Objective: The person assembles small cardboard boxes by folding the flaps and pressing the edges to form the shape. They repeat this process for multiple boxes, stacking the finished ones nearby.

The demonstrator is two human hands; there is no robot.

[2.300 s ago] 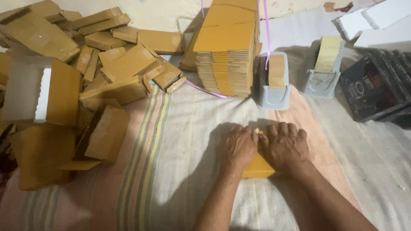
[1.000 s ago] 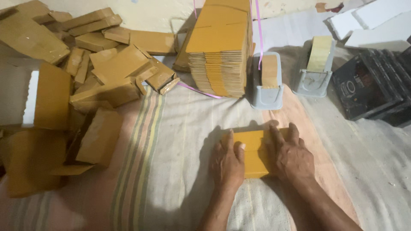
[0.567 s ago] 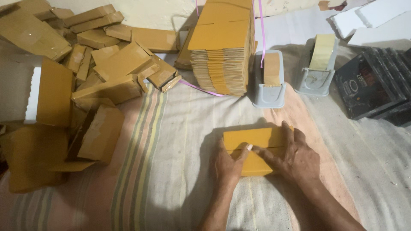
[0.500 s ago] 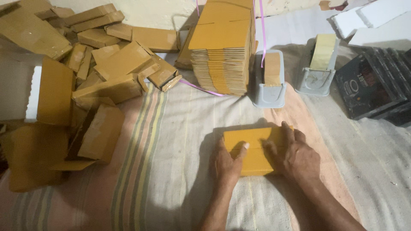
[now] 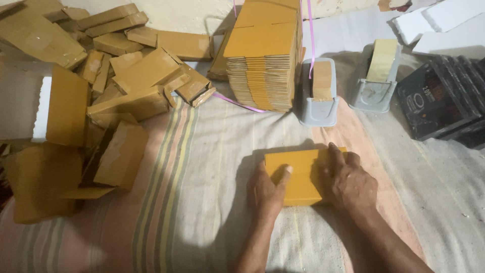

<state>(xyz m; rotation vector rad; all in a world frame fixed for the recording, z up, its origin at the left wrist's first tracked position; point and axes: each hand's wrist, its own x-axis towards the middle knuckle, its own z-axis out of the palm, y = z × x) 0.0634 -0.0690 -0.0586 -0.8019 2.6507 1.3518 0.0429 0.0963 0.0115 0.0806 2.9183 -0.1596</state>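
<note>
A person's two bare hands press on a yellow-brown cardboard box (image 5: 299,174) lying flat on a striped cloth (image 5: 177,202) in the lower centre of the frame. The left hand (image 5: 268,189) grips the box's left edge, its thumb laid across the top face and its remaining fingers curled down over the side, closed on the cardboard. The right hand (image 5: 351,179) rests palm-down on the right part of the box, fingers close together and stretched toward the far edge; whether they hook over that edge cannot be told.

Directly above the box, at the top centre of the frame, stands a tall stack of flat cardboard blanks (image 5: 265,55) of the same colour, with a thin pink string (image 5: 237,102) running from under it. Just right of the stack sits a grey tape dispenser (image 5: 317,96), and a second grey tape dispenser (image 5: 376,78) stands further right. Dark packages (image 5: 442,98) lie at the right edge, with white foam pieces (image 5: 444,23) in the upper right corner. A loose heap of folded cardboard boxes (image 5: 116,86) fills the upper left and left side of the frame, well apart from the hands.
</note>
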